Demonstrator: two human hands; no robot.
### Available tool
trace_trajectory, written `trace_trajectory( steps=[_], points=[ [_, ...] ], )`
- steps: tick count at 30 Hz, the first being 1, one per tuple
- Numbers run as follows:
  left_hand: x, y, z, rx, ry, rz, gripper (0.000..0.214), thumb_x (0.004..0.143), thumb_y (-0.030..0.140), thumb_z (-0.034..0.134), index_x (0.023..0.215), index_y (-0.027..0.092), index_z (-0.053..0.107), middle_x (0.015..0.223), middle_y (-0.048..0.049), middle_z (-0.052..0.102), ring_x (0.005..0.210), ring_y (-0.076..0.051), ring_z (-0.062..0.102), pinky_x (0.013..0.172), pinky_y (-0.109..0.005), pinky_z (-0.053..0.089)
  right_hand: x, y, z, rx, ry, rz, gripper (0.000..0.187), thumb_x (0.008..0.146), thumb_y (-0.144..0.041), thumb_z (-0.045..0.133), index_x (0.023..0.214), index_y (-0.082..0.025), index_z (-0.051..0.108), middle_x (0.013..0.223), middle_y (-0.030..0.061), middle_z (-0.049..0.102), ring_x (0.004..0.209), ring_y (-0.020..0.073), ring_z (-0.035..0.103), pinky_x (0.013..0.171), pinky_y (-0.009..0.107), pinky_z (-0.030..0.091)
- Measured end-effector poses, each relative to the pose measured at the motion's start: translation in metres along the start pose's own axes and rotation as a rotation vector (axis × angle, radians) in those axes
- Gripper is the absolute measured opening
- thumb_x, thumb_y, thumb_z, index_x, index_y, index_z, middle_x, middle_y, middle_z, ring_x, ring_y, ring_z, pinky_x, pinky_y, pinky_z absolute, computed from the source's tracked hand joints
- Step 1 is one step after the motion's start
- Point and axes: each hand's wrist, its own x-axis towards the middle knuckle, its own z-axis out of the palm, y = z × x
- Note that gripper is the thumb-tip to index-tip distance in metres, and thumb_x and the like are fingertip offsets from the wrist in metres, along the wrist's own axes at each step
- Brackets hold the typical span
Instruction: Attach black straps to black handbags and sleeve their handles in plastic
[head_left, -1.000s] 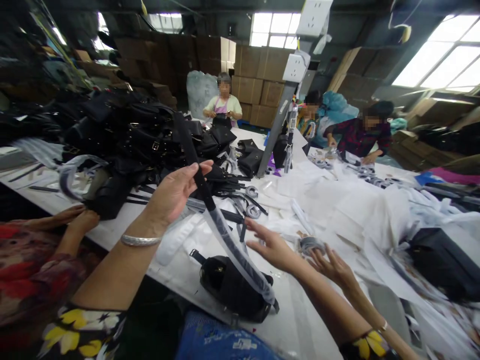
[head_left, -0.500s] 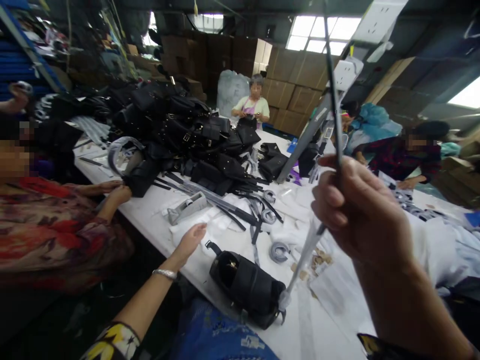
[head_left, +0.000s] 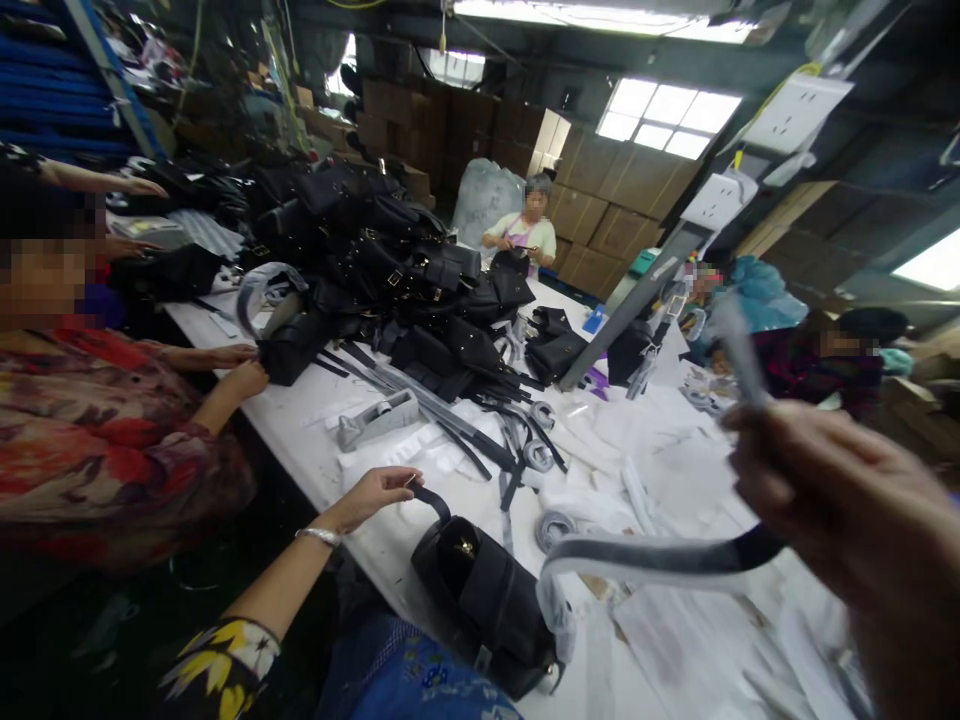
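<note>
A black handbag [head_left: 499, 590] lies on its side at the near edge of the table, its open end toward my left hand. My left hand [head_left: 382, 495] pinches the short buckle tab [head_left: 431, 498] at that end between thumb and fingers. A long bag strap [head_left: 652, 555], partly wrapped in pale plastic film, runs from the bag's other end across to the right. My right hand [head_left: 817, 500], raised and blurred, is closed on the strap, with the strap's free end sticking up above the fingers.
Loose black straps [head_left: 450, 420], strap rolls [head_left: 555, 528] and a grey tape dispenser [head_left: 379, 420] lie beyond the bag on the white table [head_left: 300, 450]. Black bags [head_left: 375, 260] are heaped behind. A metal post [head_left: 622, 330] carries sockets. A co-worker [head_left: 150, 430] handles a bag at left; others sit farther off.
My left hand has closed on the buckle tab. My right hand has moved right and down with the strap, which now sags in a curve instead of rising steeply.
</note>
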Motion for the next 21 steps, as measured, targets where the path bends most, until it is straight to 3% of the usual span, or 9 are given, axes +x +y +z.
trace_trajectory(
  steps=[2,5,8,12,16,21],
  points=[
    [-0.005,0.018,0.010,-0.034,0.016,0.076,0.051,0.068,0.034,0.083,0.112,0.013,0.069,0.114,-0.0147,0.070,0.112,-0.030,0.061,0.103,-0.043,0.041,-0.002,0.020,0.046,0.010,-0.135,0.146,0.040,0.081,-0.059,0.065,0.083,-0.019,0.062,0.053,-0.0015,0.050,0.036,0.0055,0.032,0.034,0.021,0.012],
    [-0.013,0.041,0.040,-0.078,-0.027,0.173,0.038,0.071,0.029,0.082,0.103,0.013,0.071,0.105,-0.0131,0.072,0.103,-0.027,0.063,0.095,-0.037,0.046,0.003,0.075,0.111,0.030,-0.369,0.270,0.050,0.080,-0.065,0.061,0.071,-0.016,0.056,0.053,-0.0025,0.053,0.036,0.0042,0.035,0.035,0.018,0.021],
    [-0.019,0.049,0.071,-0.095,-0.049,0.155,0.028,0.070,0.027,0.083,0.093,0.014,0.073,0.096,-0.0101,0.073,0.094,-0.024,0.066,0.087,-0.033,0.049,0.007,0.135,0.148,0.068,-0.430,0.298,0.052,0.080,-0.066,0.059,0.065,-0.016,0.054,0.048,-0.0032,0.051,0.033,0.0047,0.032,0.033,0.020,0.019],
    [-0.023,0.050,0.087,-0.087,-0.056,0.085,0.037,0.070,0.031,0.082,0.103,0.017,0.074,0.104,-0.0101,0.073,0.101,-0.026,0.065,0.093,-0.035,0.048,-0.004,0.179,0.161,0.148,-0.388,0.325,0.051,0.083,-0.063,0.058,0.064,-0.016,0.055,0.048,-0.0036,0.051,0.033,0.0047,0.032,0.034,0.021,0.017],
    [-0.023,0.055,0.087,-0.008,-0.057,0.093,0.035,0.080,0.039,0.072,0.106,0.017,0.075,0.124,-0.0117,0.067,0.122,-0.029,0.055,0.110,-0.040,0.036,-0.022,0.191,0.165,0.219,-0.364,0.345,0.053,0.083,-0.065,0.057,0.062,-0.016,0.054,0.047,-0.0040,0.049,0.034,0.0045,0.031,0.035,0.021,0.016],
    [-0.029,0.058,0.098,-0.012,-0.032,0.084,0.041,0.083,0.046,0.067,0.115,0.020,0.071,0.128,-0.0085,0.065,0.128,-0.028,0.051,0.116,-0.042,0.027,-0.030,0.202,0.181,0.359,-0.319,0.331,0.054,0.083,-0.067,0.056,0.070,-0.015,0.057,0.052,-0.0037,0.052,0.035,0.0041,0.030,0.037,0.022,0.015]
  ],
)
